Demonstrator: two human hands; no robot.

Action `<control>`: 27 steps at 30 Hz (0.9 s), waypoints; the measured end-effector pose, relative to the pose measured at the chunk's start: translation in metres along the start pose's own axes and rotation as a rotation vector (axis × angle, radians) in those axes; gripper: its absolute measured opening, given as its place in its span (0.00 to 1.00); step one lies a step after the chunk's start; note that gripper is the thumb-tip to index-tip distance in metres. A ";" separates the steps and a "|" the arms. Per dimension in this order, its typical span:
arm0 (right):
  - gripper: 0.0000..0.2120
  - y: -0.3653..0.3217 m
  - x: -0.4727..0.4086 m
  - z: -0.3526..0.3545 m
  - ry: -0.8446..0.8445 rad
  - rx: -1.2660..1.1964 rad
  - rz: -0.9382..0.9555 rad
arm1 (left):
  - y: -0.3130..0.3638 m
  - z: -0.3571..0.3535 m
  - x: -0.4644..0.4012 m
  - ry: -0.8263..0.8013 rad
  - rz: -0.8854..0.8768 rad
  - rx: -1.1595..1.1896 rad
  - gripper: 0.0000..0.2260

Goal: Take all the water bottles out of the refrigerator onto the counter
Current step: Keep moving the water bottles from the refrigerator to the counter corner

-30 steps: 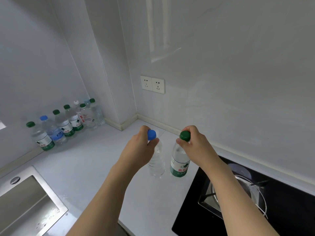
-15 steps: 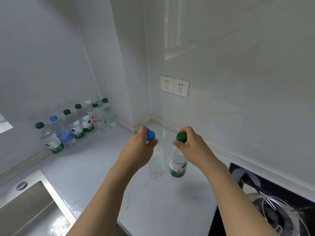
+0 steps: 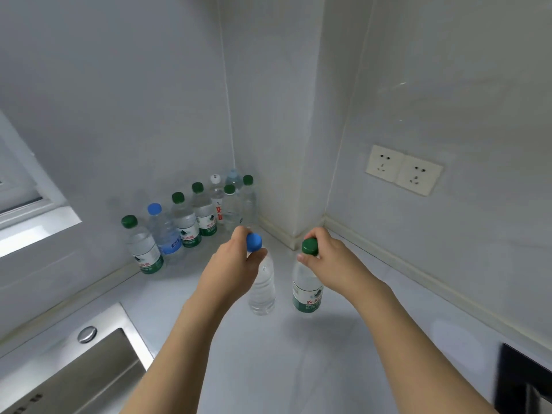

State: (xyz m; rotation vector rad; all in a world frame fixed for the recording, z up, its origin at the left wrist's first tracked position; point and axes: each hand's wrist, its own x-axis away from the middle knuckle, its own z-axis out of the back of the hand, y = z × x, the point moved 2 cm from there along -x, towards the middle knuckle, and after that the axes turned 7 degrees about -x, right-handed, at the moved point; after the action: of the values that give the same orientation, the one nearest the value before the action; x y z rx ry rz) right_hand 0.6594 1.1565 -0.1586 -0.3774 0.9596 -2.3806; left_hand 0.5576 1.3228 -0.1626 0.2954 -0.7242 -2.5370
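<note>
White counter (image 3: 298, 369): running from the sink at 8 o'clock to the wall corner at 12 o'clock; carrying every bottle in view.
Left hand (image 3: 230, 270): reaching in from 6 o'clock; thumb and fingers curling around the neck of the blue-capped bottle (image 3: 263, 289), pinching just under its cap.
Blue-capped bottle: clear, no label showing; hanging upright from the left hand's grip near frame centre. Whether its base is touching the counter, cannot tell.
Right hand (image 3: 334, 261): reaching in from 5 o'clock; fingers wrapping the neck and cap of the green-capped bottle (image 3: 307, 291).
Green-capped bottle: upright, green-and-white label facing the camera; sitting just beside the blue-capped one, at its 3 o'clock, a narrow gap between them. Base contact with the counter likewise unclear.
Bottle row (image 3: 191, 222): eight or so bottles standing against the back wall at 10 to 11 o'clock of the hands, mostly green caps, one blue, one white; well apart from the two held bottles.
Steel sink (image 3: 83, 372): occupying the 8 o'clock corner.
Wall socket (image 3: 403, 170): double plate at 2 o'clock.
Black hob edge (image 3: 525, 380): showing at 4 o'clock.
</note>
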 end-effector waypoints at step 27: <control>0.13 -0.072 -0.243 -0.171 -0.137 -0.072 0.093 | -0.182 -0.009 -0.144 0.039 0.134 0.055 0.10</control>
State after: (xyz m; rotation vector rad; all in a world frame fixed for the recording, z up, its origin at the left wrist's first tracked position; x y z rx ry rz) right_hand 0.7544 1.4348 -0.2422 -0.5055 0.9795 -2.2103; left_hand 0.6138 1.5273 -0.2586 0.3044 -0.7736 -2.3819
